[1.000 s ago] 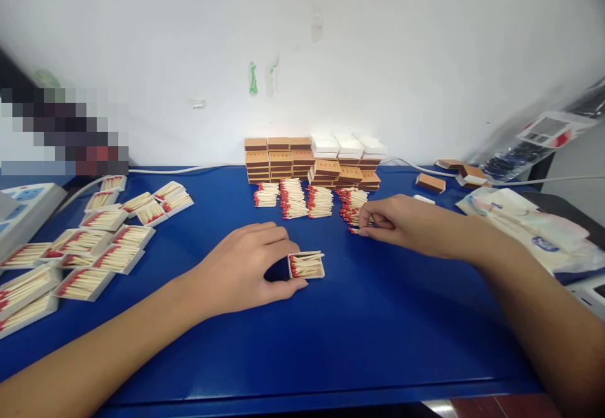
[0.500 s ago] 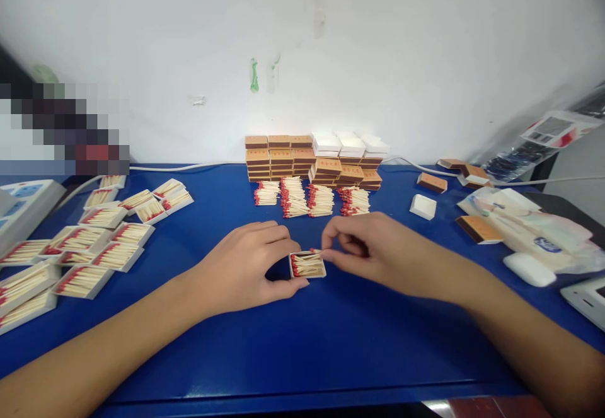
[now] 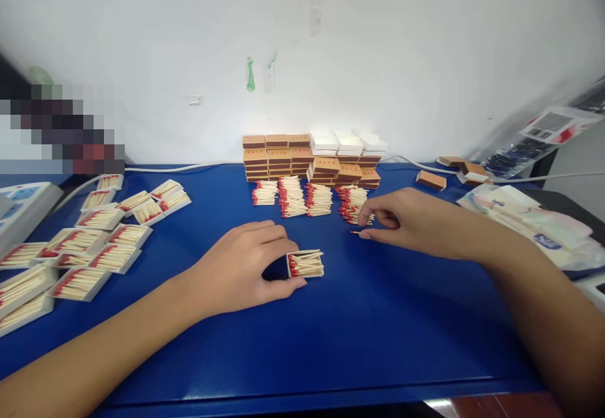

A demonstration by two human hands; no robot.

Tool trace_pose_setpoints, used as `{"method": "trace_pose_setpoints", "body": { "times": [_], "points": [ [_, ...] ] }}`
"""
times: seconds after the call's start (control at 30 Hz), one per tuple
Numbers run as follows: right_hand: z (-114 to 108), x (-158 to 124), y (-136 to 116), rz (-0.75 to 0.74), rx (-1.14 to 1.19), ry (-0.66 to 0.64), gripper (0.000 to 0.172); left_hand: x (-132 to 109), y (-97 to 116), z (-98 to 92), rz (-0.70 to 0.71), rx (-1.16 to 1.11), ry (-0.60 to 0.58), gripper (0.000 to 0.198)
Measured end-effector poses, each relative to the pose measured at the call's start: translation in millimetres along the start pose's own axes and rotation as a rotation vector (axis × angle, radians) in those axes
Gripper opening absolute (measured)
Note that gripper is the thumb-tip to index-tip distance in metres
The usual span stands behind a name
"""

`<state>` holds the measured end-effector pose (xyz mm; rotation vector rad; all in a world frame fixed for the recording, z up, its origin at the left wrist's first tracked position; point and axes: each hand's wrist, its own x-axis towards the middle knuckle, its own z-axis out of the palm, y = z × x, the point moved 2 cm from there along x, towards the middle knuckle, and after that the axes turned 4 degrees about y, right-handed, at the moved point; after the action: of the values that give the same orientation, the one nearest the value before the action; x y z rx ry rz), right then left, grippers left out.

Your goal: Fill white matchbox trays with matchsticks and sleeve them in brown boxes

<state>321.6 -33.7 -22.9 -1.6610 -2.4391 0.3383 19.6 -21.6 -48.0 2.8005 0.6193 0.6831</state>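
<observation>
My left hand [image 3: 246, 270] rests on the table, its thumb and fingers closed around the left end of a small white matchbox tray [image 3: 307, 275]. Inside lie loose red-headed matches [image 3: 305, 261], some sticking up past the right edge. To the right and farther back, my right hand [image 3: 401, 224] pinches a single match [image 3: 355, 233], its red head pointing left. Just beyond those fingertips is the rightmost heap of matches [image 3: 352, 203]. Three more heaps [image 3: 290, 197] run to its left, heads mostly leftward.
Stacked brown matchboxes [image 3: 278, 156] stand against the wall, with white trays [image 3: 347, 142] on top at right. Several filled trays [image 3: 101, 217] cover the table's left side. At right lie loose matchboxes [image 3: 431, 180] and a soft tissue pack [image 3: 524, 229]. A white cable [image 3: 184, 168] runs along the back.
My right hand has moved right and away from the tray to the rightmost match heap. The match it held over the tray has left its fingers. My left hand stays on the tray.
</observation>
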Motion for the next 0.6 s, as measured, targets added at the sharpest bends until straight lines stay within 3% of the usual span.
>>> {"method": "trace_pose_setpoints", "body": {
  "times": [0.23,0.6],
  "points": [
    [8.5,4.4,9.4,0.030,-0.036,0.034,0.019,-0.5,-0.1,-0.4,0.005,0.002,0.005,0.030],
    [7.8,6.1,-0.4,0.006,-0.016,-0.046,0.026,-0.6,-0.1,0.2,0.006,0.007,-0.001,0.030]
  ]
}}
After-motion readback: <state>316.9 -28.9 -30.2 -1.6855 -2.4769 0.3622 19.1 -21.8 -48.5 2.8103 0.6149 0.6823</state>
